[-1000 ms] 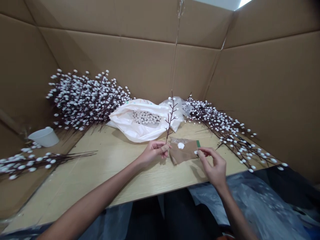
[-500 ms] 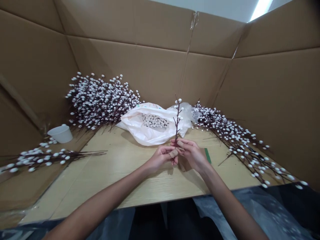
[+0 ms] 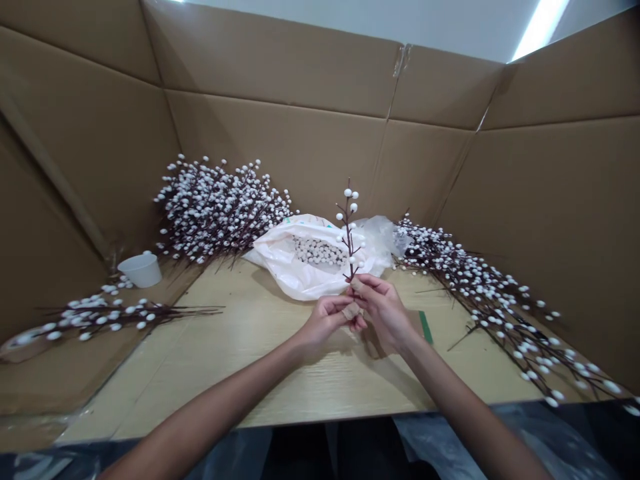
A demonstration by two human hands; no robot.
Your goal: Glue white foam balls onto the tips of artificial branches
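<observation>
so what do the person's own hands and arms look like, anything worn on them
The left hand and right hand are ungloved, each with a beige wrapping, like tape, around the thumb. The forearms show no sleeves or jewellery.

Lt wood-look surface (image 3: 280, 393): open white plastic bag (image 3: 300, 285) w/ white berries (image 3: 317, 252) back ctr; big berry-stem bunch (image 3: 220, 210) back L, another bunch (image 3: 465, 270) along R; green-edged brown card (image 3: 425, 327) nr front, partly hidden.

Wears beige tape (image 3: 352, 311) around the thumbs of the left hand (image 3: 323, 323) and right hand (image 3: 387, 310); shows bare forearms (image 3: 215, 400) and plain dark trousers (image 3: 367, 447) below.
</observation>
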